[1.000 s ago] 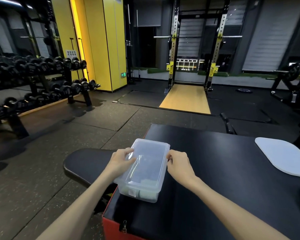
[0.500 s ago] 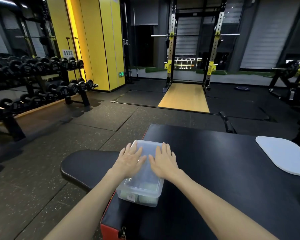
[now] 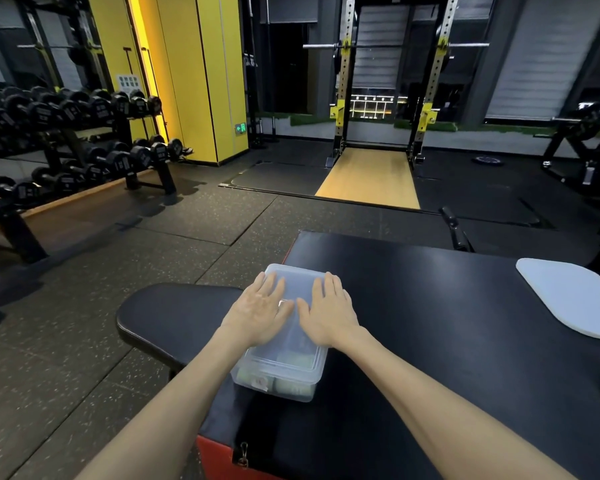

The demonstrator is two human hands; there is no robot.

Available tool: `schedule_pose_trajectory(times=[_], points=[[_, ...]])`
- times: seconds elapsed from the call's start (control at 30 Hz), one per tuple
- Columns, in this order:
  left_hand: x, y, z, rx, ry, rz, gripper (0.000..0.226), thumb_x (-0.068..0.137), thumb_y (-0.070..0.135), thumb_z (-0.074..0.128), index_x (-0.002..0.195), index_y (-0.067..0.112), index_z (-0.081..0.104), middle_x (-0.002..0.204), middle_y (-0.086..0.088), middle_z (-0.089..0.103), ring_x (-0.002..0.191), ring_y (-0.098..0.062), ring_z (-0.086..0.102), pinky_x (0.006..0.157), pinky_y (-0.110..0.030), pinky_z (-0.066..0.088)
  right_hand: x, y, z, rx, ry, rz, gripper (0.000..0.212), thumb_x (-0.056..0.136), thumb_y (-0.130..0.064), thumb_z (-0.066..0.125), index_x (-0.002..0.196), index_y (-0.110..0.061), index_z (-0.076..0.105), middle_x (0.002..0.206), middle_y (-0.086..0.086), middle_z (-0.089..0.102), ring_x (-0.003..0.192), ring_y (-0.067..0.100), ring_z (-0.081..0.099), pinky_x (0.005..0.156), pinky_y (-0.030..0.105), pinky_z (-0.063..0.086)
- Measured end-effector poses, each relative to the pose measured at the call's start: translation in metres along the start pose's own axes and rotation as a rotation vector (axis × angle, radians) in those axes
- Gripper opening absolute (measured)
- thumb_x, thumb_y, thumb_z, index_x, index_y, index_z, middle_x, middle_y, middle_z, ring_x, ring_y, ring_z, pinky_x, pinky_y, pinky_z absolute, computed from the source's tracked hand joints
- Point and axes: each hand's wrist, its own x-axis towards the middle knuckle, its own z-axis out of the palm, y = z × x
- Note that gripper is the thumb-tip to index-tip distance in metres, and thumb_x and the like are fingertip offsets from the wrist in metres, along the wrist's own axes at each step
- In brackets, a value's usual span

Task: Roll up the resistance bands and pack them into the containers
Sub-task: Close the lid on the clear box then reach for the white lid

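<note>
Now your left hand (image 3: 261, 308) and right hand (image 3: 327, 308) lie flat, fingers straight, side by side. Beneath them sits the clear rectangular plastic container (image 3: 284, 368) with its smooth lid, on the matte black tabletop (image 3: 447, 341).

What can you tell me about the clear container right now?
The clear container is a rectangular box of translucent plastic, its lid on. It sits flat near the left edge of the black padded platform, long side running away from the camera. The left hand and right hand press flat on the lid, fingers straight. Greenish contents and a white label show at the near wall.
</note>
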Motion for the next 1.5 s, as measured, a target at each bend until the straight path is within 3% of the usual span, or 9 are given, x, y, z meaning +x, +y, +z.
schedule_pose_trajectory(times=[0.1, 0.3, 0.43, 0.5, 0.63, 0.83, 0.93, 1.1, 1.5], points=[[0.004, -0.003, 0.005, 0.007, 0.055, 0.022, 0.066, 0.093, 0.044, -0.005, 0.12, 0.015, 0.048, 0.147, -0.013, 0.029, 0.135, -0.035, 0.018, 0.115, -0.042, 0.011, 0.001, 0.0, -0.001, -0.018, -0.013, -0.005, 0.069, 0.1, -0.044, 0.021, 0.149, 0.002, 0.008, 0.158, 0.019, -0.004, 0.146, 0.029, -0.009, 0.119, 0.042, 0.005], [-0.004, 0.006, -0.007, -0.07, 0.012, -0.04, 0.058, 0.101, 0.043, 0.023, 0.149, 0.01, 0.018, 0.159, -0.005, 0.005, 0.145, -0.021, -0.002, 0.115, -0.031, 0.004, 0.001, -0.003, -0.002, -0.047, -0.038, 0.004, 0.069, 0.1, -0.045, 0.018, 0.151, 0.0, 0.005, 0.158, 0.019, -0.007, 0.146, 0.029, -0.011, 0.119, 0.043, 0.003], [-0.001, -0.002, 0.001, 0.08, -0.006, 0.012, 0.091, 0.085, 0.06, -0.021, 0.141, 0.014, 0.033, 0.157, -0.014, 0.013, 0.142, -0.031, 0.006, 0.117, -0.042, 0.008, -0.003, -0.002, -0.004, -0.024, -0.04, -0.001, 0.068, 0.1, -0.044, 0.019, 0.15, 0.0, 0.006, 0.158, 0.019, -0.006, 0.146, 0.029, -0.01, 0.118, 0.044, 0.005], [0.001, -0.002, 0.0, 0.058, 0.048, -0.041, 0.085, 0.087, 0.063, -0.01, 0.134, 0.013, 0.04, 0.151, -0.008, 0.027, 0.138, -0.029, 0.02, 0.112, -0.04, 0.02, -0.003, -0.002, -0.007, -0.011, -0.016, -0.014, 0.065, 0.1, -0.043, 0.023, 0.148, 0.001, 0.017, 0.157, 0.021, 0.005, 0.145, 0.031, -0.001, 0.117, 0.044, 0.01], [-0.004, 0.024, -0.023, 0.08, 0.303, -0.019, 0.022, 0.092, 0.029, 0.034, 0.081, 0.016, 0.047, 0.094, -0.003, 0.057, 0.097, -0.026, 0.05, 0.086, -0.036, 0.039, -0.009, 0.0, -0.022, -0.027, 0.113, -0.091, 0.035, 0.1, -0.03, 0.032, 0.115, -0.006, 0.052, 0.124, 0.016, 0.048, 0.119, 0.031, 0.039, 0.098, 0.038, 0.03], [0.016, 0.082, -0.045, -0.053, 0.354, 0.0, 0.023, 0.096, 0.028, 0.037, 0.083, 0.014, 0.052, 0.083, -0.009, 0.063, 0.077, -0.029, 0.054, 0.061, -0.033, 0.034, -0.034, 0.036, -0.072, 0.162, 0.075, -0.129, 0.02, 0.094, -0.018, 0.04, 0.08, -0.008, 0.05, 0.082, 0.008, 0.058, 0.07, 0.025, 0.051, 0.054, 0.031, 0.033], [0.031, 0.119, -0.045, -0.235, 0.24, 0.021, 0.031, 0.093, 0.031, 0.041, 0.064, 0.021, 0.044, 0.074, -0.005, 0.057, 0.072, -0.026, 0.051, 0.061, -0.031, 0.032, -0.048, 0.079, -0.096, 0.229, -0.038, -0.093, 0.026, 0.093, -0.019, 0.044, 0.085, -0.006, 0.064, 0.085, 0.007, 0.064, 0.074, 0.025, 0.06, 0.061, 0.033, 0.048], [0.061, 0.2, -0.041, -0.171, 0.193, 0.128, 0.026, 0.095, 0.033, 0.04, 0.1, 0.02, 0.063, 0.099, -0.001, 0.064, 0.09, -0.024, 0.057, 0.071, -0.031, 0.042, -0.076, 0.187, -0.132, 0.065, -0.063, 0.087, 0.025, 0.094, -0.029, 0.046, 0.091, -0.013, 0.065, 0.105, 0.009, 0.065, 0.089, 0.029, 0.062, 0.076, 0.037, 0.052], [0.134, 0.407, -0.025, -0.259, 0.032, 0.291, 0.03, 0.095, 0.03, 0.036, 0.104, 0.015, 0.061, 0.102, -0.004, 0.06, 0.087, -0.025, 0.058, 0.077, -0.037, 0.05, -0.125, 0.412, -0.194, 0.079, 0.078, 0.402, 0.03, 0.087, -0.021, 0.045, 0.091, 0.001, 0.065, 0.095, 0.016, 0.068, 0.097, 0.035, 0.062, 0.088, 0.046, 0.05]])
